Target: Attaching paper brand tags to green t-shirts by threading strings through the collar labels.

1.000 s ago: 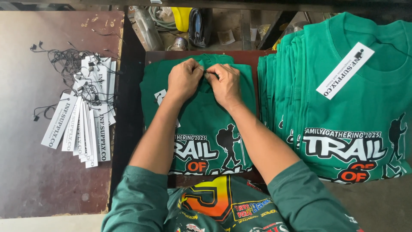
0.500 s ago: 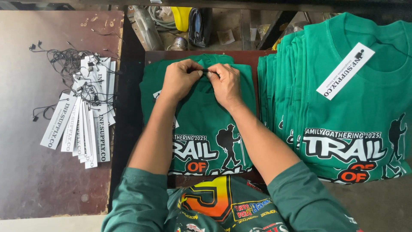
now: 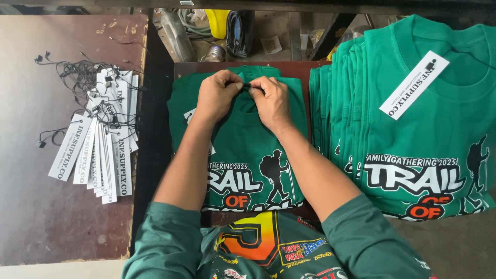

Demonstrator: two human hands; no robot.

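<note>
A green printed T-shirt lies flat on a small dark table in front of me. Both my hands rest at its collar. My left hand and my right hand pinch a thin black tag string between thumbs and fingers, right over the neck opening. A white paper hang tag peeks out from under my left wrist. My forearms cover the upper middle of the shirt.
A fanned pile of white hang tags with black strings lies on the brown table at left. A stack of green shirts, topped with a white tag, sits at right. Bottles and clutter lie beyond.
My hands have stayed at the collar. The fingers shifted slightly while working the black string; nothing else moved.
</note>
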